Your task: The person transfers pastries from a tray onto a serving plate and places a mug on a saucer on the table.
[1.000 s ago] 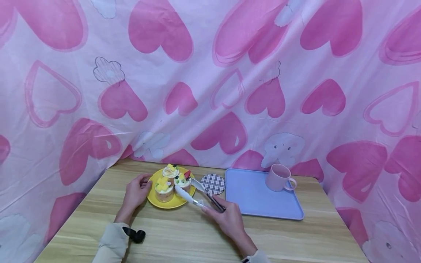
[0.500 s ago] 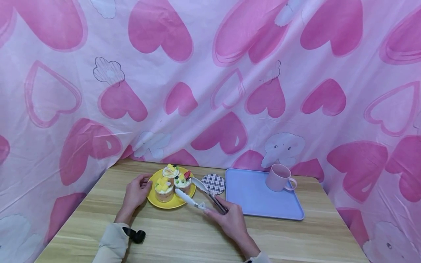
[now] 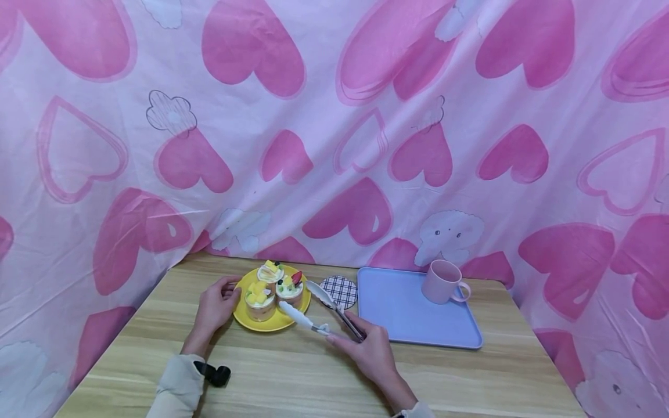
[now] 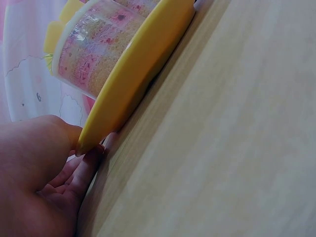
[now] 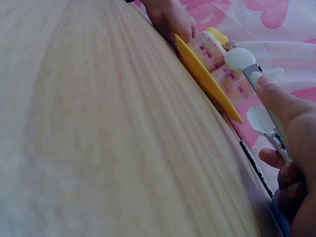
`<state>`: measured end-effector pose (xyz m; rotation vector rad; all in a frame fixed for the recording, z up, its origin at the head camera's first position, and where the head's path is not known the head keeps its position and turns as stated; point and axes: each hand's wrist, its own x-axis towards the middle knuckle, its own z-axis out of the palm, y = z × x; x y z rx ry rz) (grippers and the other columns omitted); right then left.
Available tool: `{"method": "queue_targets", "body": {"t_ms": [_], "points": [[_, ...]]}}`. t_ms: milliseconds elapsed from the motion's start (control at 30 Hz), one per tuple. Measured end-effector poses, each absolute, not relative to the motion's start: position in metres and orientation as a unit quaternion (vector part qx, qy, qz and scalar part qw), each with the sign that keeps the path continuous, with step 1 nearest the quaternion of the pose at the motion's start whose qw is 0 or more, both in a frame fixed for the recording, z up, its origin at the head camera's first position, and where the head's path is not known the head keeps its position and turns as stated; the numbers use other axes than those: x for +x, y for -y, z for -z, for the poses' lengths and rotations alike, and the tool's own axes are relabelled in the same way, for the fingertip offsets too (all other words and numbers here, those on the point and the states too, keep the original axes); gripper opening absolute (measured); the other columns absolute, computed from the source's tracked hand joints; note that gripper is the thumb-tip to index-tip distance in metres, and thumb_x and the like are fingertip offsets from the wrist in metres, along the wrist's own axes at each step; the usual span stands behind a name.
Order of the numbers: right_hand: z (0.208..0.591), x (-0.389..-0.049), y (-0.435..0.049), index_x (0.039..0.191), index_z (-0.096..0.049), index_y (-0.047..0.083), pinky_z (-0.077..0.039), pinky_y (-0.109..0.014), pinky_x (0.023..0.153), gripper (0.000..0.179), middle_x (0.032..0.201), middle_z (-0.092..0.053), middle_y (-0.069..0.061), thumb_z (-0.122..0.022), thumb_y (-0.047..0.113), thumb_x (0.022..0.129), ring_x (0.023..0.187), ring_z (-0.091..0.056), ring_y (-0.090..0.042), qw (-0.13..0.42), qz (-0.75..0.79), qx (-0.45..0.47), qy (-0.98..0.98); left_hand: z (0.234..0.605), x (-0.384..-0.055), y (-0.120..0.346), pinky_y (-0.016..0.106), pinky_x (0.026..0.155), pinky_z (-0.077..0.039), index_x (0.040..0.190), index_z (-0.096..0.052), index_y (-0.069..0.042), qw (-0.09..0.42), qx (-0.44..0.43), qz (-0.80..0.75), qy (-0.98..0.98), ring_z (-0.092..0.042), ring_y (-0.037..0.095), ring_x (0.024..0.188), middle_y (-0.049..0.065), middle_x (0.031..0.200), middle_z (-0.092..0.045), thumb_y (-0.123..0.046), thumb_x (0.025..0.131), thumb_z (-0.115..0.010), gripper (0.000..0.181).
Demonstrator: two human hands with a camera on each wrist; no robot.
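My left hand pinches the left rim of a yellow plate, thumb on top and fingers under the edge. Three clear dessert cups stand grouped on that plate: a mango-topped cup in front, a strawberry-topped cup at right and another fruit-topped cup behind. My right hand grips a pair of tongs by the handles. The white tips of the tongs are spread apart, close to the plate's right side, with nothing between them.
Right of the plate lies a round plaid coaster, partly behind the tongs. Beyond it is a blue tray carrying a pink mug at its back right. A pink heart-print cloth hangs behind the wooden table.
The tongs have spread wider and drawn slightly right, away from the strawberry-topped cup, along with my right hand. My left hand has kept its place at the plate.
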<state>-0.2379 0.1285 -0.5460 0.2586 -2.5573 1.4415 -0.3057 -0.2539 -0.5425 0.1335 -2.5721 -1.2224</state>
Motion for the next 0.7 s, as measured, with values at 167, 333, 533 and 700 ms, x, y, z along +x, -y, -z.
{"method": "queue_targets", "body": {"t_ms": [167, 333, 533, 700], "points": [[0.5450, -0.2371, -0.1288, 0.136, -0.064, 0.016, -0.054, -0.034, 0.102, 0.086, 0.111, -0.076, 0.010, -0.084, 0.063, 0.067, 0.118, -0.066, -0.012, 0.083, -0.504, 0.092, 0.855, 0.5425, -0.3063, 0.2540, 0.039, 0.084, -0.061, 0.131, -0.063, -0.008, 0.140, 0.050, 0.425, 0.893, -0.069, 0.026, 0.101, 0.016, 0.114, -0.070, -0.016, 0.099, -0.060, 0.032], [0.5435, -0.2370, -0.1303, 0.137, -0.062, 0.018, -0.057, -0.033, 0.097, 0.086, 0.109, -0.077, 0.009, -0.083, 0.064, 0.067, 0.112, -0.069, -0.012, 0.097, -0.494, 0.078, 0.860, 0.5422, -0.3064, 0.2539, 0.040, 0.083, -0.061, 0.130, -0.063, -0.008, 0.140, 0.052, 0.422, 0.894, -0.069, 0.026, 0.100, 0.015, 0.113, -0.070, -0.016, 0.100, -0.060, 0.032], [0.5407, -0.2374, -0.1315, 0.131, -0.064, 0.022, -0.058, -0.028, 0.088, 0.084, 0.103, -0.077, 0.008, -0.085, 0.064, 0.062, 0.098, -0.070, -0.008, 0.122, -0.495, 0.047, 0.859, 0.5414, -0.3048, 0.2541, 0.039, 0.084, -0.061, 0.130, -0.063, -0.008, 0.137, 0.057, 0.420, 0.895, -0.069, 0.026, 0.101, 0.016, 0.114, -0.070, -0.015, 0.099, -0.059, 0.032], [0.5385, -0.2370, -0.1325, 0.130, -0.063, 0.025, -0.053, -0.024, 0.080, 0.083, 0.102, -0.076, 0.006, -0.085, 0.066, 0.061, 0.094, -0.067, -0.010, 0.128, -0.494, 0.031, 0.859, 0.5402, -0.3043, 0.2531, 0.041, 0.085, -0.061, 0.130, -0.063, -0.008, 0.139, 0.054, 0.425, 0.893, -0.068, 0.027, 0.101, 0.016, 0.114, -0.070, -0.015, 0.100, -0.059, 0.032]]}}
